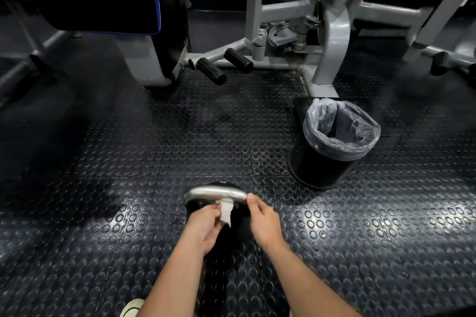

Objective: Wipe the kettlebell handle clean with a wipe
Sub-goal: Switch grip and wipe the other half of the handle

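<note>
The left hand pinches a white wipe between curled fingers, and the wipe's upper end lies against the near side of the silver kettlebell handle, just ahead of that hand. The right hand has its fingers bent with the tips at the handle's right end, seemingly holding it, though the grip is hard to make out. The black kettlebell stands on the studded rubber floor, and a lined waste bin stands well ahead of the right hand
</note>
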